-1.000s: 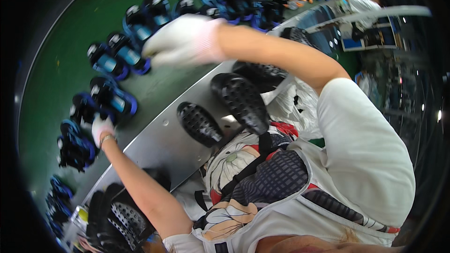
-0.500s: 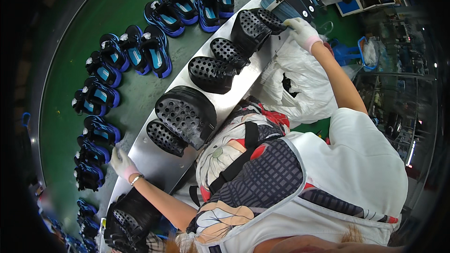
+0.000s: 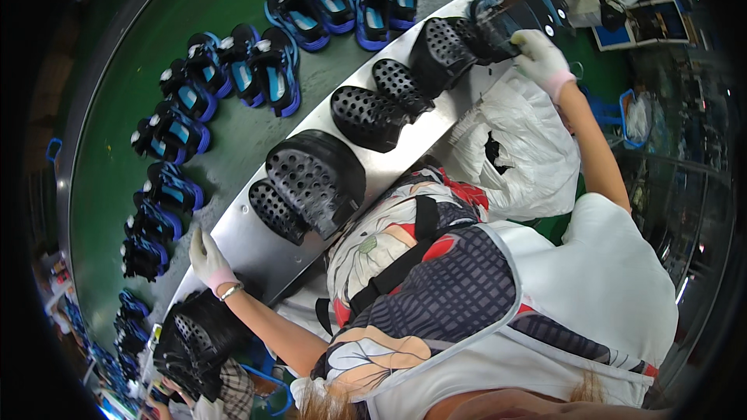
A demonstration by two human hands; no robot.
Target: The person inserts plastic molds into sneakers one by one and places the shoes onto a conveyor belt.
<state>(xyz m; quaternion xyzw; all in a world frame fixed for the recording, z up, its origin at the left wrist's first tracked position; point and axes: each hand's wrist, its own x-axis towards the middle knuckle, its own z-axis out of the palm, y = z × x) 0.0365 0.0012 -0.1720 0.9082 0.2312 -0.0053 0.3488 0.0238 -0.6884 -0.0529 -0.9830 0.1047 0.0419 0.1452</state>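
From the head camera, looking down past a patterned apron, the person's right hand (image 3: pixel 541 54) in a white glove is stretched far out to the end of a long bare-metal shelf (image 3: pixel 257 253) and is closed around the edge of a stack of black perforated rubber shoe soles (image 3: pixel 498 15) at that far end. The left hand (image 3: pixel 206 258), also gloved in white with a pink cuff and a bracelet at the wrist, lies flat and open on a bare stretch of the shelf, gripping nothing. Along the shelf, three more heaps of the same black perforated soles already sit in a row: one big pile (image 3: pixel 315 183) just beyond the left hand, a middle pile (image 3: pixel 373 105), and a third (image 3: pixel 443 50) touching the stack now in the right hand. By the look of it, laying out is well under way, with a further bundle of black soles (image 3: pixel 191 342) waiting low at the left, off the shelf. Beyond the shelf's far edge, a green belt (image 3: pixel 226 0) carries pairs of blue and black sandals (image 3: pixel 268 74) in a curving line. Open room is thin: bare metal shows mainly around the left hand, and a white plastic bag (image 3: pixel 517 148) crowds the near edge under the right forearm.
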